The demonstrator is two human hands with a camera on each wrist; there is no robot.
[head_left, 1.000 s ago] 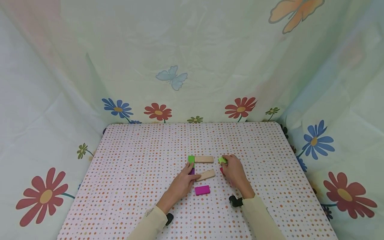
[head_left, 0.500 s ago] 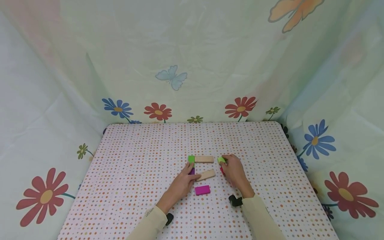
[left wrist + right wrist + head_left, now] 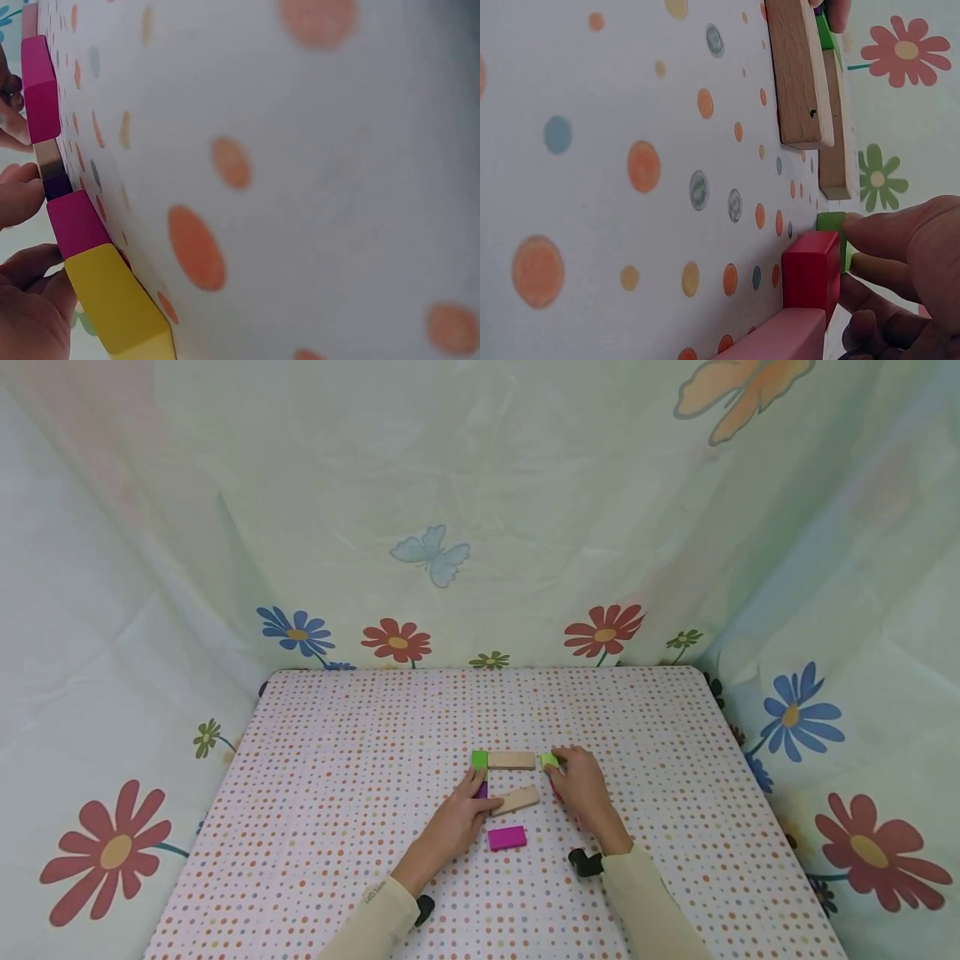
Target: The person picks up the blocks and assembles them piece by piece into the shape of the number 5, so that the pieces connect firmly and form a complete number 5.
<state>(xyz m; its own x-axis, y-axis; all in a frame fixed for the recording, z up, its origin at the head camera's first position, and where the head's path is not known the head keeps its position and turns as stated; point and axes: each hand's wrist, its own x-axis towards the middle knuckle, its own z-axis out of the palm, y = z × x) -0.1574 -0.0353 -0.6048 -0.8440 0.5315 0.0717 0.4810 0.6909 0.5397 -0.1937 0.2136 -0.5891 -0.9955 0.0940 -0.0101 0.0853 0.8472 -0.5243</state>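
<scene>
My right hand (image 3: 588, 793) pinches a lime-green block (image 3: 550, 762), just right of a far wooden block (image 3: 512, 761). Close below that hand is a red block (image 3: 810, 266), with a pink block (image 3: 787, 334) behind it in the right wrist view. My left hand (image 3: 448, 827) rests its extended fingers along a green block (image 3: 479, 760) and a purple block (image 3: 482, 791). Its thumb touches the end of a tilted wooden block (image 3: 517, 799). A yellow block (image 3: 120, 300) and a magenta block (image 3: 79, 221) lie beside the left hand, hidden beneath it in the head view.
Nearest the person, a separate magenta block (image 3: 507, 837) lies between the forearms. The table (image 3: 337, 743) has a dotted cloth, and a floral curtain (image 3: 525, 527) hangs around its back and sides.
My right hand has slid slightly left with the lime-green block, narrowing the gap to the far wooden block. The left hand keeps its place.
</scene>
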